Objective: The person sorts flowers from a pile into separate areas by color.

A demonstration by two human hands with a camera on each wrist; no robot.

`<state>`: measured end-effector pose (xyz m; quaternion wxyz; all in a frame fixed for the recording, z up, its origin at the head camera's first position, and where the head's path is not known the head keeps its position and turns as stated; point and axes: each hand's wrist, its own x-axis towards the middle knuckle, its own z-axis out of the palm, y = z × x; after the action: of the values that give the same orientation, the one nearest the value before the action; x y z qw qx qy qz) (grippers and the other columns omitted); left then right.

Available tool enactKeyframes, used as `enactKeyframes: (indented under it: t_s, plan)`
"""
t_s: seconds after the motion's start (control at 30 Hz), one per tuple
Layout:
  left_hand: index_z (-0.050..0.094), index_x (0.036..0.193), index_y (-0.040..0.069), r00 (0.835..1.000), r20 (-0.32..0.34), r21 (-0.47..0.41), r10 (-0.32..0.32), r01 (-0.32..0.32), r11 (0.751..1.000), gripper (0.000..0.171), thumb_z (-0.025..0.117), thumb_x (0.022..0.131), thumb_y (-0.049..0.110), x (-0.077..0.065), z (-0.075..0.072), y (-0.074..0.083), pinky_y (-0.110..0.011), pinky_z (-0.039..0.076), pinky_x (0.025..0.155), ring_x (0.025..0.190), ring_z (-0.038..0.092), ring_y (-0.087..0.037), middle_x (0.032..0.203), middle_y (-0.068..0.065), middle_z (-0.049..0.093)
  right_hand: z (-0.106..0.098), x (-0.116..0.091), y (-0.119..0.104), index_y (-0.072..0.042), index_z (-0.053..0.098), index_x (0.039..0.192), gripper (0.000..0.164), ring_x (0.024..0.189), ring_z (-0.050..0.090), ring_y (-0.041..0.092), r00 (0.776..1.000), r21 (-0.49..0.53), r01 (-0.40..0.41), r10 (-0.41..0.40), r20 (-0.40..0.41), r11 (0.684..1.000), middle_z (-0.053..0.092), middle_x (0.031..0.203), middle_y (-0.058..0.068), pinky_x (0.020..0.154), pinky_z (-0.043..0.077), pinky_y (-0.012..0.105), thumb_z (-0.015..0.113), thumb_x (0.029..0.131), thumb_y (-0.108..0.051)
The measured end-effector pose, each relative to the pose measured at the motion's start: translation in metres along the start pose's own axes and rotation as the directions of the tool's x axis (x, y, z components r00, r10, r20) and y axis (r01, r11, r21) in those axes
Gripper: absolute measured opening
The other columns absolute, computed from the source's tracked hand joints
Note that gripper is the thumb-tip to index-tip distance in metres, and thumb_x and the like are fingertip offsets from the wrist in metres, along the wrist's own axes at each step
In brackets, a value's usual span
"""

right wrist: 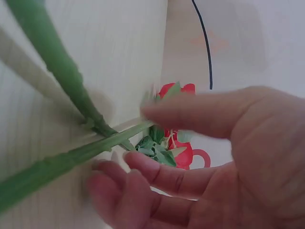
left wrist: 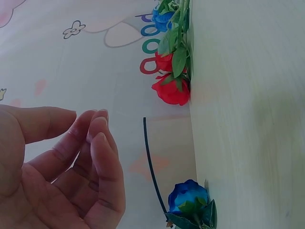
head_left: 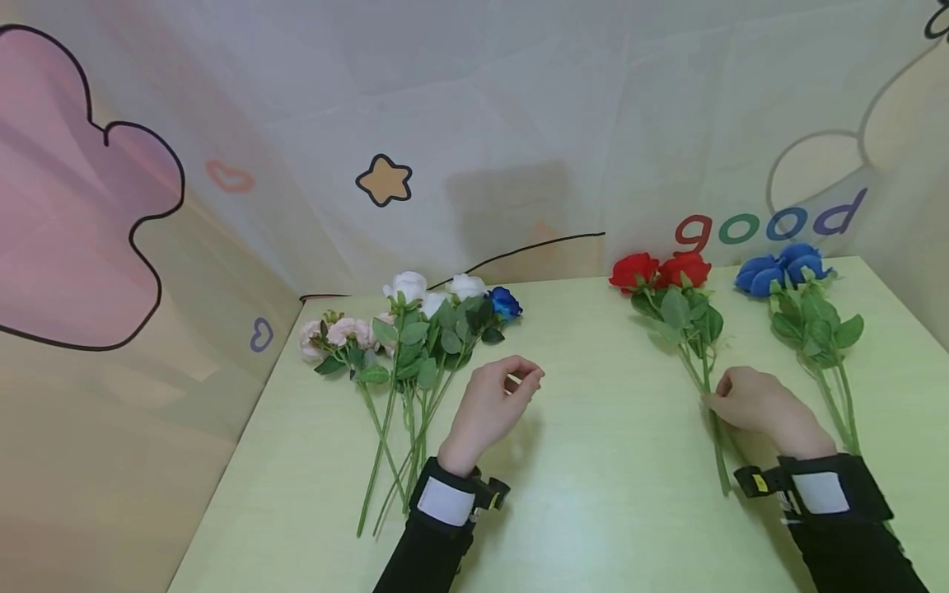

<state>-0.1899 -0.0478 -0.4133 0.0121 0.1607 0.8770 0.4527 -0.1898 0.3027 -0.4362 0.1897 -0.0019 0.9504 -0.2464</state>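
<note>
R. hand point(head_left: 756, 405): thumb & fingers parted, either side of a stem point(right wrist: 59, 163) of the red artificial roses point(head_left: 633, 272), table point(head_left: 593, 461) right. L. hand point(head_left: 489, 403): fingers curved, tips close, empty. Stems prob. light, stiff, w/ little slip; petals point(head_left: 684, 268) soft. Best hold: mid-stem, below leaves point(head_left: 675, 309).

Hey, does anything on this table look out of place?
Perhaps: a single blue rose lies in the left cluster with white roses and pink flowers, while two other blue flowers lie together at far right.
</note>
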Motion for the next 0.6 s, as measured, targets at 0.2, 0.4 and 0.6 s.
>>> enactKeyframes:
  t_s: [0.2, 0.4, 0.6]
  plan:
    - [0.074, 0.108, 0.006, 1.0, 0.002, -0.002, 0.006, -0.006, 1.0, 0.021, 0.061, 0.101, 0.021, 0.0, 0.0004, -0.001, -0.02, 0.05, 0.065, 0.073, 0.065, -0.013, 0.097, -0.006, 0.076, 0.002, 0.0008, -0.0025, 0.009, 0.054, 0.104, 0.044, 0.079, 0.052, 0.028, 1.0, 0.015, -0.006, 0.006, 0.017, 1.0, 0.058, 0.087, 0.016, 0.065, 0.043, 0.033, 0.074, 0.086, -0.027]
    - [0.074, 0.108, 0.007, 1.0, 0.005, -0.003, 0.006, -0.006, 1.0, 0.02, 0.06, 0.101, 0.021, 0.0, 0.0003, -0.001, -0.02, 0.05, 0.065, 0.074, 0.066, -0.016, 0.097, -0.006, 0.076, 0.0043, 0.0008, -0.0029, 0.011, 0.052, 0.105, 0.039, 0.078, 0.053, 0.027, 1.0, 0.028, 0.022, -0.022, 0.01, 0.999, 0.057, 0.089, 0.017, 0.063, 0.044, 0.032, 0.071, 0.082, -0.015]
    - [0.074, 0.108, 0.006, 1.0, 0.003, 0.002, 0.009, -0.009, 1.0, 0.021, 0.061, 0.101, 0.02, -0.0001, 0.0003, -0.001, -0.02, 0.05, 0.065, 0.073, 0.065, -0.014, 0.097, -0.006, 0.076, 0.004, -0.0011, -0.0044, 0.012, 0.051, 0.109, 0.04, 0.08, 0.052, 0.029, 1.0, 0.039, 0.019, -0.02, 0.016, 0.999, 0.057, 0.092, 0.019, 0.064, 0.043, 0.032, 0.069, 0.082, -0.011]
